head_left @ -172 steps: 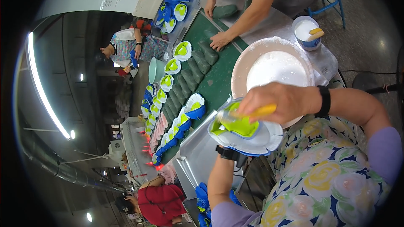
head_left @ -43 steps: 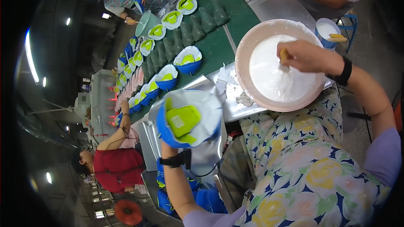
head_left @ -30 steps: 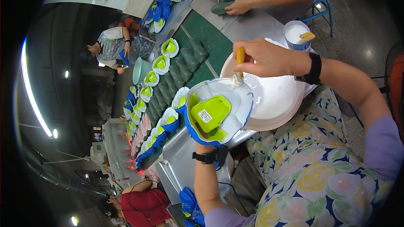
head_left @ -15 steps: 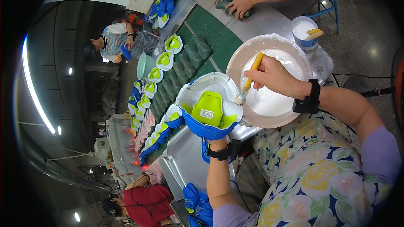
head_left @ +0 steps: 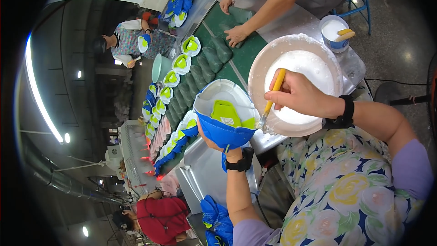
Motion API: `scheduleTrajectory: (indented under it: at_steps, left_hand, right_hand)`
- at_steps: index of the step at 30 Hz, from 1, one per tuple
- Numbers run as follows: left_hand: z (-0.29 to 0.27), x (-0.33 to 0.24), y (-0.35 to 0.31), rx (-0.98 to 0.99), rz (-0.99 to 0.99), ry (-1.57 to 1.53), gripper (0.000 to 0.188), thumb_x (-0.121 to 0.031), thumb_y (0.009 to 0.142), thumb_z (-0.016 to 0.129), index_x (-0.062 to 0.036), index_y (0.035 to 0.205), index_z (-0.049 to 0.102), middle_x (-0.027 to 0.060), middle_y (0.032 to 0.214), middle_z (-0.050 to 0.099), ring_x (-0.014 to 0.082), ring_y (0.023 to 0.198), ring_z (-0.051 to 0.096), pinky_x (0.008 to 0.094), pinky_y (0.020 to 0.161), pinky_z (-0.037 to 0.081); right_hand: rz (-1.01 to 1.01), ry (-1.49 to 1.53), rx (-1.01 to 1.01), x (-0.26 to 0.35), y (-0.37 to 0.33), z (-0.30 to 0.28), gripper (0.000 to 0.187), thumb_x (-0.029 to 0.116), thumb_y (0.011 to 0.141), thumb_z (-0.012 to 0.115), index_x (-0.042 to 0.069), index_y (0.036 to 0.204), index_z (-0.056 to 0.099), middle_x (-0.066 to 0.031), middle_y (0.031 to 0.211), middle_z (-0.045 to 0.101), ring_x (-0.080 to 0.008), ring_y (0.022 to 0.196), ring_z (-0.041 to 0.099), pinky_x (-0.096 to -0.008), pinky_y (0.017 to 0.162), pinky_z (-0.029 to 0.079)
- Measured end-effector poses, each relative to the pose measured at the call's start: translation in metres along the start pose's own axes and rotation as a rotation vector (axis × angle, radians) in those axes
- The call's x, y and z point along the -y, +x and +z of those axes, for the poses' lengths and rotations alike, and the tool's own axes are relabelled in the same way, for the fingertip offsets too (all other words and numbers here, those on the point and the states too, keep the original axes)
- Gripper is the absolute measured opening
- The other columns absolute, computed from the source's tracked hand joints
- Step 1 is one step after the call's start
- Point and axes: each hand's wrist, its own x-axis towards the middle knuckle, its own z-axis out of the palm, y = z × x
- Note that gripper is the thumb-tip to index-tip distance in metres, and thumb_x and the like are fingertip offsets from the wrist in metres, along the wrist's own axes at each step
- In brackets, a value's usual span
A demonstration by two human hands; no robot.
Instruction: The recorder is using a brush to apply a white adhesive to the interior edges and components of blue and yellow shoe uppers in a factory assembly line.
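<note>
My left hand [head_left: 208,141] grips a blue shoe upper [head_left: 223,130] from below and behind, so most of its fingers are hidden. The upper's opening faces up, with a white inner edge and a lime-green tongue inside. In my right hand [head_left: 296,93] is a paintbrush [head_left: 273,90], its yellow handle pinched between thumb and fingers. The brush's whitened bristles are at the upper's right rim, at or very near contact. Beneath my right hand stands a wide beige basin [head_left: 262,64] of white liquid.
A tub [head_left: 336,45] of white liquid with yellow brush handles stands right of the basin. Dark green shoe-shaped forms [head_left: 211,59] and more uppers [head_left: 182,64] line a green conveyor belt [head_left: 248,57]. Blue uppers [head_left: 216,218] lie at lower left. Co-workers are at the far side and left.
The upper has tipped, showing more of its blue side, and the brush has shifted slightly down along its rim. Across the table, a co-worker's hands have moved the dark green forms left onto the belt.
</note>
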Motion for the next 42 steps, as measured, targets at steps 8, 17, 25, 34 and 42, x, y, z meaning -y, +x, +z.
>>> scheduleTrajectory:
  at_steps: [8,17,25,34,42]
  left_hand:
    - [-0.011,-0.002,-0.017,0.026,-0.165,-0.212,0.078,-0.044,0.085,0.07,-0.0034,0.144,0.039,0.013,0.138,0.052,0.0288,0.123,0.055,0.0443,0.105,0.044]
    - [0.034,0.023,-0.047,0.152,-0.34,-0.464,0.065,-0.04,0.09,0.065,-0.0034,0.141,0.045,0.0126,0.132,0.057,0.0278,0.118,0.059,0.043,0.101,0.048]
    - [0.017,0.013,-0.029,0.199,-0.506,-0.685,0.055,-0.036,0.095,0.061,-0.0035,0.138,0.051,0.0122,0.128,0.061,0.0269,0.113,0.063,0.0419,0.098,0.051]
    - [0.011,0.003,-0.016,0.076,-0.671,-0.694,0.045,-0.036,0.101,0.053,-0.0049,0.134,0.056,0.0117,0.12,0.067,0.0245,0.101,0.069,0.0405,0.085,0.059]
    - [0.009,-0.011,-0.023,0.019,-0.523,-0.503,0.046,-0.037,0.103,0.048,-0.0071,0.138,0.052,0.0113,0.123,0.065,0.0258,0.106,0.068,0.0421,0.09,0.058]
  right_hand:
    - [-0.604,-0.301,0.134,0.023,0.004,-0.022,0.019,0.01,0.09,0.069,0.005,0.106,0.059,-0.0105,0.096,0.068,-0.0262,0.092,0.069,-0.0336,0.08,0.053]
    - [-0.921,-0.45,0.32,0.021,0.019,0.009,0.018,0.016,0.089,0.068,0.004,0.1,0.06,-0.0114,0.094,0.065,-0.0321,0.085,0.067,-0.0385,0.075,0.054]
    - [-0.47,-0.587,0.312,0.023,0.03,-0.035,0.022,0.015,0.089,0.066,0.002,0.1,0.052,-0.0177,0.08,0.064,-0.039,0.078,0.066,-0.0428,0.068,0.05]
    - [-0.688,-0.591,0.249,0.039,0.019,-0.043,0.014,0.011,0.089,0.061,0.003,0.1,0.057,-0.0147,0.095,0.066,-0.0341,0.09,0.065,-0.0415,0.076,0.05]
    - [-0.571,-0.922,0.579,0.031,0.004,-0.051,0.012,0.006,0.088,0.06,0.003,0.099,0.058,-0.0142,0.091,0.063,-0.0317,0.091,0.064,-0.0404,0.078,0.051]
